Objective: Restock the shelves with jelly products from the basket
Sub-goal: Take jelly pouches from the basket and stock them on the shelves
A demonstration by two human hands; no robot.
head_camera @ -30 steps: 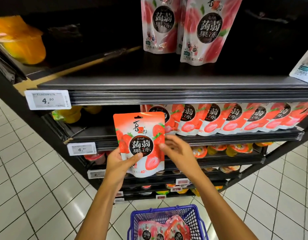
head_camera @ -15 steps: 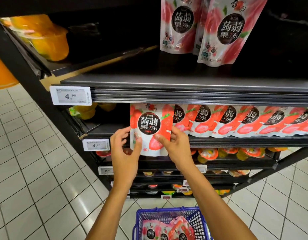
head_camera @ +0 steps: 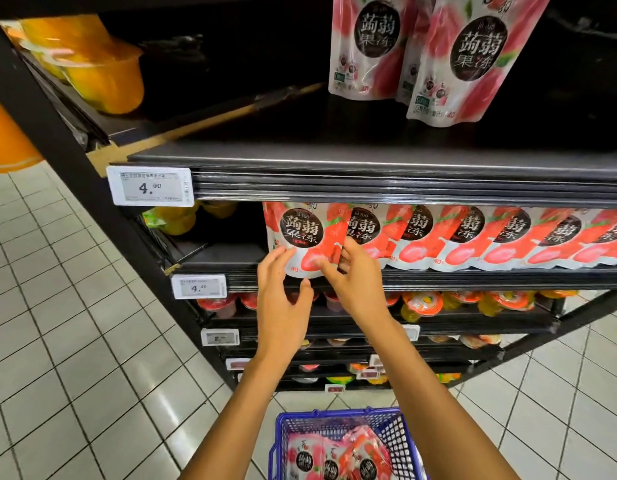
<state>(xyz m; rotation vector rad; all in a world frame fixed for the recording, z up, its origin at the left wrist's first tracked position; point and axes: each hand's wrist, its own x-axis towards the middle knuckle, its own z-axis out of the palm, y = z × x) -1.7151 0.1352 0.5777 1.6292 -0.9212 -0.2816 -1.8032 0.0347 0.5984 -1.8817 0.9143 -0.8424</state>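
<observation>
Both arms reach up and forward from the bottom of the view to the second shelf (head_camera: 473, 279). The left hand (head_camera: 283, 303) is held upright with its fingers spread and straight. Its fingertips touch the lower left edge of a strawberry jelly pouch (head_camera: 300, 233), its thumb sits just under the pouch's bottom corner, and it grips nothing. The right hand (head_camera: 357, 284) is beside it, with the thumb lying on the front of the pouch near its lower right. The fingers curl round the right edge, so that this hand pinches the pouch lightly.

The pouch stands upright at the left end of a row of matching pouches (head_camera: 473, 237), overlapping the next one. Its bottom edge is at the front lip of the shelf.

The shelving is black metal. On the shelf above (head_camera: 369, 181) stand pink jelly pouches (head_camera: 456, 60), with orange jelly cups (head_camera: 102, 74) far to the left. A white price tag (head_camera: 151, 186) reading 4.90 is clipped to that shelf's front, and a smaller price label (head_camera: 199, 286) is on the second shelf's front. The lower shelves hold small jelly cups (head_camera: 421, 303) with red and orange lids. A blue basket (head_camera: 283, 431) sits below between the arms, with more red pouches (head_camera: 335, 457) inside it. The floor (head_camera: 57, 341) is pale square tile.
</observation>
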